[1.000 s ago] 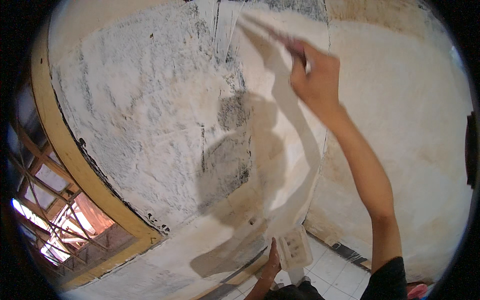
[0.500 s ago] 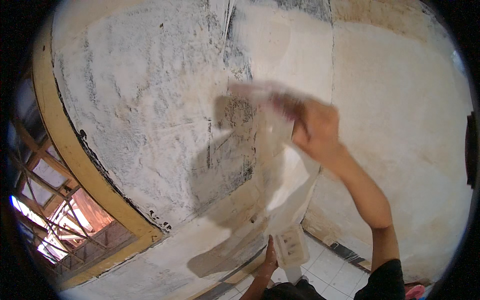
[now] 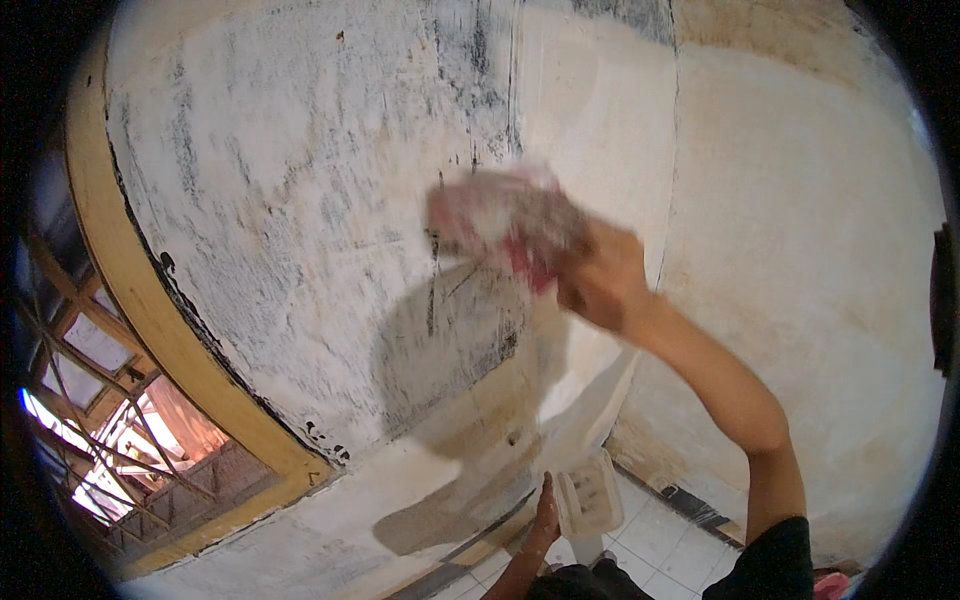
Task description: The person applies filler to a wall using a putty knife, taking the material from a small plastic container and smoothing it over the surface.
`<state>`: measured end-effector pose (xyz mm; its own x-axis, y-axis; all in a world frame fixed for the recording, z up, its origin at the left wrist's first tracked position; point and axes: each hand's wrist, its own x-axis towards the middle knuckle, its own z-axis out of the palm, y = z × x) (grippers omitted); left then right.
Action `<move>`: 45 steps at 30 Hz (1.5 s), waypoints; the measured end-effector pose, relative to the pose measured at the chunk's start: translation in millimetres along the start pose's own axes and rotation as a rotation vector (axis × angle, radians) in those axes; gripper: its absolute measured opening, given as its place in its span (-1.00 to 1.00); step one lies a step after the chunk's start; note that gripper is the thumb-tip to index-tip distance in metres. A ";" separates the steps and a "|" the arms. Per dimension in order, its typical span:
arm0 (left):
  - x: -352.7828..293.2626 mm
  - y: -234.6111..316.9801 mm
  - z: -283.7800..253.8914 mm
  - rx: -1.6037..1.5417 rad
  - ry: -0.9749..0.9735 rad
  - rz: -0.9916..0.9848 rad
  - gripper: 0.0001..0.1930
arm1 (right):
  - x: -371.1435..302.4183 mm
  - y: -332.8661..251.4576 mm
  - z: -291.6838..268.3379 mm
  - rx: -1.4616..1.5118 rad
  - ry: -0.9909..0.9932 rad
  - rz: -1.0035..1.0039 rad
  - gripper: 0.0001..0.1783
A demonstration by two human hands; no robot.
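Observation:
My right hand (image 3: 608,275) is raised in front of the wall and closed on a flat, wide scraper (image 3: 490,215). Motion smears the scraper; it looks pinkish and grey with a red patch, coated with pale material. Its broad face lies close to the patchy white and grey wall (image 3: 280,250), though I cannot tell whether it touches. Low down, my left hand (image 3: 545,515) grips the left side of a cream plastic tray (image 3: 607,495), its thumb along the edge and its other fingers hidden. Some pale stuff seems to lie inside the tray.
On the left a yellow frame (image 3: 150,310) borders a window with a metal grille. A smoother cream wall (image 3: 800,250) meets the patchy one at a corner. White floor tiles (image 3: 650,530) with a dark border show below, and something pink (image 3: 830,585) lies at lower right.
The scraper has swung from nearly edge-on to showing its broad face. My right hand has shifted slightly left and down. The left hand still holds the tray.

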<state>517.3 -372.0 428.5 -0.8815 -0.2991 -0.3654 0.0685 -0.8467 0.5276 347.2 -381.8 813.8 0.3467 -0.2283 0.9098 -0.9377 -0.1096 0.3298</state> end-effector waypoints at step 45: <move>9.1 -24.5 -6.1 0.016 -0.005 -0.056 -0.20 | 25.3 23.1 -1.7 -0.111 0.316 0.193 -0.58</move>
<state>510.5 -356.7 407.6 -0.8862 -0.2487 -0.3909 0.0112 -0.8550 0.5185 334.2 -388.4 844.8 0.1549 0.0764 0.9850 -0.9879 0.0158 0.1541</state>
